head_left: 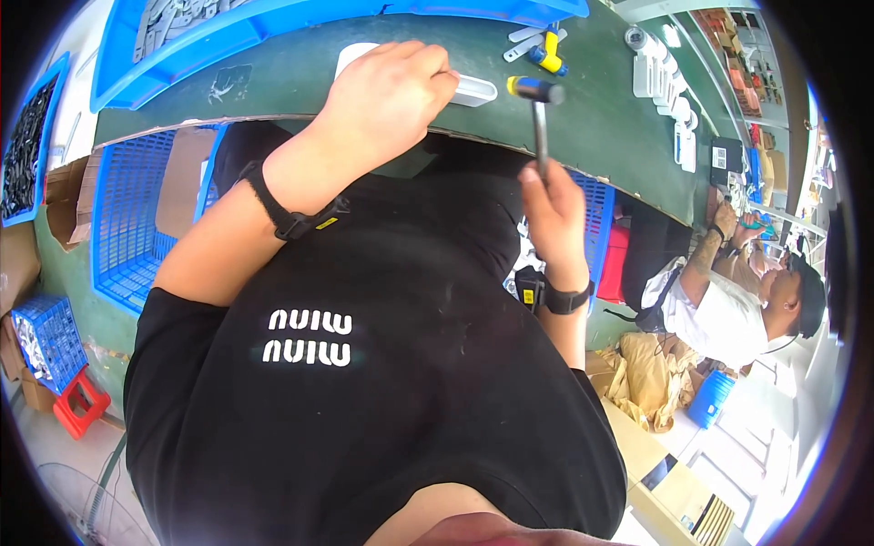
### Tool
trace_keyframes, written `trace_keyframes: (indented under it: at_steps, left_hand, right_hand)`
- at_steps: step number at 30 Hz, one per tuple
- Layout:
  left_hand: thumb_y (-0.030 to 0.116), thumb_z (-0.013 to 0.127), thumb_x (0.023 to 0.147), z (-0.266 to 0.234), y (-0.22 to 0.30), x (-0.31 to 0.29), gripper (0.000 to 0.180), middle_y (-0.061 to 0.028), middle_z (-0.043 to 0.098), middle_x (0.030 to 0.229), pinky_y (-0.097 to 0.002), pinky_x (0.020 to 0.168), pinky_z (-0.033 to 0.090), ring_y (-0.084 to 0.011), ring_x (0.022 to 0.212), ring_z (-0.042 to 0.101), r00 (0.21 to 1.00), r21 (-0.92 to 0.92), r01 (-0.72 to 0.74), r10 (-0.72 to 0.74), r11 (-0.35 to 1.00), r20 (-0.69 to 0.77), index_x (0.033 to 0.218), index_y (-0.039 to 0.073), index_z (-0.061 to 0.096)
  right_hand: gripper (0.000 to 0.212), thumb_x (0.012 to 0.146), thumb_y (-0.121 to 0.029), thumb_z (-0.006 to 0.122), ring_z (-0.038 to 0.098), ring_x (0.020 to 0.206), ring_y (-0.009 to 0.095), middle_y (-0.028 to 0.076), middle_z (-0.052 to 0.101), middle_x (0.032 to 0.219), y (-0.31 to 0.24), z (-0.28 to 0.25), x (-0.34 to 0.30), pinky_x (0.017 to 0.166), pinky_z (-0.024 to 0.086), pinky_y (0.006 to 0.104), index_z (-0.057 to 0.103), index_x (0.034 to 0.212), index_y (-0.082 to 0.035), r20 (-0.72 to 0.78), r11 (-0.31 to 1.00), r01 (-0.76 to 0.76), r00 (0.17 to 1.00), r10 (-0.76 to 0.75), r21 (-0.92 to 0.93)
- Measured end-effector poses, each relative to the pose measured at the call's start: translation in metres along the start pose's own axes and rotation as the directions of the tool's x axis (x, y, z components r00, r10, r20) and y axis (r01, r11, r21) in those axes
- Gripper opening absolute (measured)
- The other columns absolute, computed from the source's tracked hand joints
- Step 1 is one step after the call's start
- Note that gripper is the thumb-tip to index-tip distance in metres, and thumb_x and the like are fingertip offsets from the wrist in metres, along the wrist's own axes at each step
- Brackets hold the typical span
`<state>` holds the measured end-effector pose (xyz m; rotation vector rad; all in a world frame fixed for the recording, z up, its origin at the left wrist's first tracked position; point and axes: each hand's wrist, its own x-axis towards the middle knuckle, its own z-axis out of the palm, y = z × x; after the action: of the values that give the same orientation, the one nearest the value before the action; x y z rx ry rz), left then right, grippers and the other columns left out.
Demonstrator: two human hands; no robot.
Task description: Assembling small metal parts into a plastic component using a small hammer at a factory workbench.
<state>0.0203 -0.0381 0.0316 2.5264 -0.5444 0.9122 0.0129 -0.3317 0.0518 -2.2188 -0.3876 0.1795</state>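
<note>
My left hand (387, 91) is closed over a long white plastic piece (475, 90) that lies along the front part of the green bench. Its rounded end sticks out to the right of my fingers; the hand hides its middle. Wrapped around the handle of a small mallet (539, 91), my right hand (553, 214) is just in front of the bench edge. The mallet is upright, its dark head with a yellow face raised to the right of the white piece and apart from it.
A blue tray (273, 36) of grey metal parts spans the bench's far left. Beyond the mallet lie a yellow-and-blue tool (549, 53) and flat pieces. White parts (651, 75) line the right side. Blue crates (137, 227) stand below; a co-worker (719, 300) works at right.
</note>
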Motion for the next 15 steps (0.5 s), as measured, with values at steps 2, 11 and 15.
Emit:
trace_keyframes:
  at_steps: [2, 11, 15]
  left_hand:
    - [0.001, 0.073, 0.081, 0.001, 0.001, 0.0, 0.015, -0.0039, 0.071, 0.094, -0.0388, 0.076, 0.059, -0.0257, 0.087, 0.071, 1.0, 0.021, -0.002, 0.002, 1.0, 0.006, 0.095, 0.004, 0.078]
    - [0.002, 0.076, 0.084, -0.001, 0.0, -0.002, 0.011, -0.0036, 0.07, 0.091, -0.0397, 0.075, 0.059, -0.0256, 0.088, 0.073, 0.999, -0.004, 0.037, -0.037, 0.999, 0.017, 0.094, 0.005, 0.077]
    - [0.004, 0.078, 0.084, 0.003, -0.001, -0.002, 0.008, -0.0043, 0.07, 0.091, -0.04, 0.074, 0.059, -0.0264, 0.087, 0.073, 0.999, 0.003, 0.04, -0.04, 0.999, 0.012, 0.092, 0.004, 0.076]
  right_hand:
    - [0.015, 0.108, -0.013, 0.064, 0.045, 0.07, 0.005, -0.004, 0.053, 0.073, -0.006, -0.01, -0.006, 0.06, 0.037, 0.0271, 0.066, 0.101, 0.0, -0.038, 0.979, -0.096, 0.994, 0.105, 0.182]
    - [0.015, 0.106, -0.013, 0.066, 0.05, 0.063, 0.014, 0.011, 0.048, 0.069, 0.003, 0.017, 0.019, 0.058, 0.04, 0.0357, 0.061, 0.099, -0.001, 0.088, 0.958, 0.15, 0.987, -0.133, -0.243]
    - [0.019, 0.107, -0.013, 0.066, 0.043, 0.064, 0.009, 0.002, 0.051, 0.068, -0.02, 0.005, 0.011, 0.057, 0.037, 0.0317, 0.063, 0.093, 0.0, -0.091, 0.992, 0.081, 0.993, -0.072, 0.1]
